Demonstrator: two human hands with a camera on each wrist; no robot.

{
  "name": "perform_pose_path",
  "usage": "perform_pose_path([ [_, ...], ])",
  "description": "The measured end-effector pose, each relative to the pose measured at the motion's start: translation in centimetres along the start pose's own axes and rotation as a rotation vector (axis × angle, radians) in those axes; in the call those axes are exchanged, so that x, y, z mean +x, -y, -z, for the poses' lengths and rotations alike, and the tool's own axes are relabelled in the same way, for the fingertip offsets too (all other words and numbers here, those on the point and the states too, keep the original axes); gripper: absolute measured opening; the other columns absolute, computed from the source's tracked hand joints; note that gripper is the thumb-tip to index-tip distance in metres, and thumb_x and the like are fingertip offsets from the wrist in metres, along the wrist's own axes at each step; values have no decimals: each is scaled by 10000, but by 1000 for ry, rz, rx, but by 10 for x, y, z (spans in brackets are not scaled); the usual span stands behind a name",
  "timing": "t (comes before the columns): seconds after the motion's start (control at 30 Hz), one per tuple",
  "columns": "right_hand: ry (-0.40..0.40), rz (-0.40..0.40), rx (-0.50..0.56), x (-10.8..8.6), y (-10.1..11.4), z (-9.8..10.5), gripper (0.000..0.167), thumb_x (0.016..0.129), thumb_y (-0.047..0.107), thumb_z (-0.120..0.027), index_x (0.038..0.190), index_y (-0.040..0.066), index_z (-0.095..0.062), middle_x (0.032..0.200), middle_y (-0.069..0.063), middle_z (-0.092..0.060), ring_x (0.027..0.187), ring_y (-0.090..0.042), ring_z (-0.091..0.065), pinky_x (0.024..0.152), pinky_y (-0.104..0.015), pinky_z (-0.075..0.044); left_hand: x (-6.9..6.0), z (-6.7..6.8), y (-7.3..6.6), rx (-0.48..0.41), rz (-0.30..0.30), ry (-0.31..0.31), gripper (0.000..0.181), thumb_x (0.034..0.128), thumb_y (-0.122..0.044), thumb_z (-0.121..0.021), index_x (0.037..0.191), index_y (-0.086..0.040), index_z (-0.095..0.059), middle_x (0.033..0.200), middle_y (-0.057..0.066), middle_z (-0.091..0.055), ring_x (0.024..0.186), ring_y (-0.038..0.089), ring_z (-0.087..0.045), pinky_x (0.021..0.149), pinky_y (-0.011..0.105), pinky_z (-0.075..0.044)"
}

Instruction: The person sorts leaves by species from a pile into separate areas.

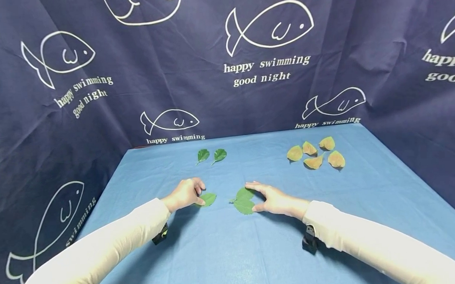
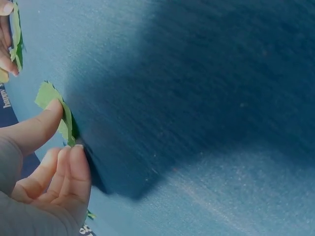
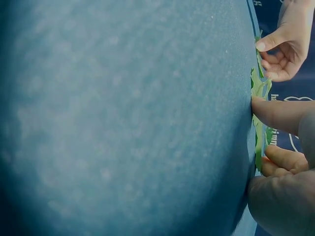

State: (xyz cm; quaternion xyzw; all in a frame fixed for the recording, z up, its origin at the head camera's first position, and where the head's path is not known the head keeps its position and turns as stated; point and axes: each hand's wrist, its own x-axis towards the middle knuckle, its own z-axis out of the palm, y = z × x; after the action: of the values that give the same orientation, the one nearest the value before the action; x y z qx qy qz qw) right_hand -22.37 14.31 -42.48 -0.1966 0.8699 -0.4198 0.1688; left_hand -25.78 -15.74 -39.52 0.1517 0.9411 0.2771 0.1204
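Note:
In the head view my left hand (image 1: pixel 185 193) is low over the blue cloth, its thumb touching a light green leaf (image 1: pixel 209 198). The left wrist view shows that thumb (image 2: pixel 53 110) laid on the leaf, with loosely bent fingers apart from it near the leaf's lower end. To the right, two light green leaves overlap, an upper leaf (image 1: pixel 245 193) and a lower leaf (image 1: pixel 243 206). My right hand (image 1: pixel 272 199) spreads thumb and fingers at their right edges. In the right wrist view its thumb (image 3: pixel 268 110) touches these green leaves (image 3: pixel 258 142), seen edge-on.
Two dark green leaves (image 1: pixel 203 156) lie farther back on the blue tablecloth (image 1: pixel 216 259). Several yellow-orange leaves (image 1: pixel 313 161) are grouped at the back right. A dark blue curtain (image 1: pixel 210 75) with white fish drawings surrounds the table's back and sides.

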Motion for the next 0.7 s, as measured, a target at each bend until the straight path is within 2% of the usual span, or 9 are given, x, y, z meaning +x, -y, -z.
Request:
perform_pose_path([
  [0.2,-3,15,-12,-1,1,0,729,834,64,-745,1479,76,-406,1588,-194,-235,1478,-376,-164,1193,-599,-206,3,0,0,-12,3,11,253,678,-32,-864,846,-46,-676,774,45,-643,706,114,-552,750,293,-531],
  [0.37,-4,23,-19,-2,1,0,726,831,67,-747,1476,76,-411,1585,-189,-248,1476,-379,-169,1188,-605,-212,5,0,0,-35,47,20,312,665,-31,-872,904,-37,-671,761,32,-633,697,113,-550,765,290,-537],
  [0.53,-1,28,-18,-1,0,-1,726,833,68,-746,1476,72,-409,1583,-184,-257,1475,-381,-170,1187,-604,-218,5,1,-1,-74,87,52,328,704,-10,-843,974,-18,-655,741,38,-642,681,123,-584,735,289,-565],
  [0.7,1,18,-14,-1,0,0,728,840,72,-742,1483,79,-400,1589,-175,-247,1478,-370,-169,1191,-592,-223,6,0,-2,-45,96,46,299,702,-29,-849,938,-29,-666,720,17,-623,667,120,-560,749,290,-553],
])
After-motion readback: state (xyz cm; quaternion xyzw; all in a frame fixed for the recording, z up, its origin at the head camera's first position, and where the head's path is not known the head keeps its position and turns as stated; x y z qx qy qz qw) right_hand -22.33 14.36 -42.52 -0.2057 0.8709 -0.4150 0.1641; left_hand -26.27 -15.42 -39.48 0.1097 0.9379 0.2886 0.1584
